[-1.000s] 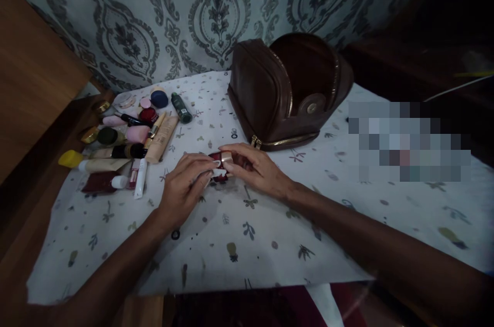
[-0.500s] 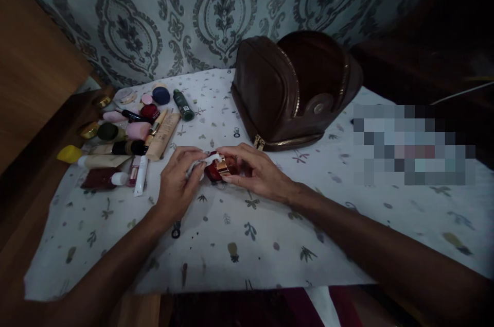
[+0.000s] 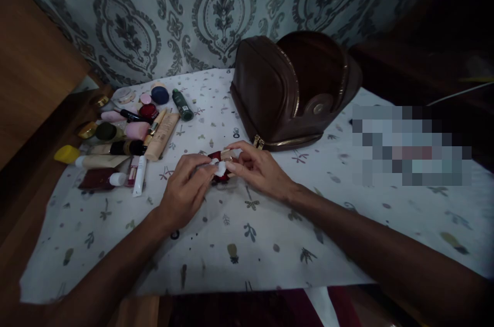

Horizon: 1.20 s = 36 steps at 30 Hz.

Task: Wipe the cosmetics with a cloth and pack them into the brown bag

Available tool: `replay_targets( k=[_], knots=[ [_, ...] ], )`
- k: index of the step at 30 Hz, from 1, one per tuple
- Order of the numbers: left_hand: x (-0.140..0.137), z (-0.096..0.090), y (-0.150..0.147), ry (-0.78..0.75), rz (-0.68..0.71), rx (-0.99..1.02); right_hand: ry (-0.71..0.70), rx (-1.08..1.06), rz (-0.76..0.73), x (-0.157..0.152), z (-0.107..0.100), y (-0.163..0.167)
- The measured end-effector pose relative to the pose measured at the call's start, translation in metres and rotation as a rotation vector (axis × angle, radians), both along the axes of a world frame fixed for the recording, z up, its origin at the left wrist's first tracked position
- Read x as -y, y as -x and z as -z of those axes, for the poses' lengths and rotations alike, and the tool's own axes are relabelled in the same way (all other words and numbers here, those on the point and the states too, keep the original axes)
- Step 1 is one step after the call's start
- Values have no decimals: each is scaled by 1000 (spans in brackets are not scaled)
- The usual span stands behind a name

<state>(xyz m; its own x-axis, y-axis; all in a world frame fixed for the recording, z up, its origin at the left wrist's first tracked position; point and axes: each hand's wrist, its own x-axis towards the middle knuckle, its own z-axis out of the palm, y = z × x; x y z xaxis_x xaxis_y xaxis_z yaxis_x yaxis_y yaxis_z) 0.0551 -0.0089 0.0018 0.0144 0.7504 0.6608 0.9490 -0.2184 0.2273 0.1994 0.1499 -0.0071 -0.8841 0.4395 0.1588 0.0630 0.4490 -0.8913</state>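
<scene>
A small dark-red bottle with a shiny gold cap (image 3: 215, 155) is held low over the cloth, tilted on its side. My right hand (image 3: 264, 170) grips it by the cap end, thumb below and fingers above. From the other side, my left hand (image 3: 184, 185) pinches a crumpled white wipe (image 3: 221, 168) and presses it against the bottle. Part of the bottle is hidden behind the wipe and the fingers.
A brown leather bag (image 3: 266, 90) stands unzipped behind my hands. Several cosmetics lie at the left, among them a beige tube (image 3: 162, 136), a green bottle (image 3: 182, 105) and a dark-red bottle with white cap (image 3: 98, 178). A patterned white cloth (image 3: 208, 260) covers the table.
The wipe has moved right across the bottle, toward the gold cap. My left hand has shifted slightly down and right, and the bottle has turned in my right hand.
</scene>
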Motion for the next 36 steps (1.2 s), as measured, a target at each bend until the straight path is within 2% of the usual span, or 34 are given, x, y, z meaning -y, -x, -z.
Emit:
replay_targets(
  k=[6, 14, 20, 26, 30, 36],
  knots=[
    [-1, -3, 1, 19, -19, 128, -96, 42, -60, -1, -4, -3],
    [0, 0, 2, 4, -23, 36, -99, 30, -91, -2, -4, -3],
    [0, 2, 0, 1, -2, -79, -49, 53, -24, -4, -1, 1],
    [-1, 8, -4, 14, -9, -102, -24, 109, 45, -5, -4, 2],
    [-4, 12, -2, 44, -42, -31, 31, 166, 70, -8, -5, 3],
    [-9, 12, 0, 123, -75, 142, 166, 199, 27, -14, -4, 4]
  ],
)
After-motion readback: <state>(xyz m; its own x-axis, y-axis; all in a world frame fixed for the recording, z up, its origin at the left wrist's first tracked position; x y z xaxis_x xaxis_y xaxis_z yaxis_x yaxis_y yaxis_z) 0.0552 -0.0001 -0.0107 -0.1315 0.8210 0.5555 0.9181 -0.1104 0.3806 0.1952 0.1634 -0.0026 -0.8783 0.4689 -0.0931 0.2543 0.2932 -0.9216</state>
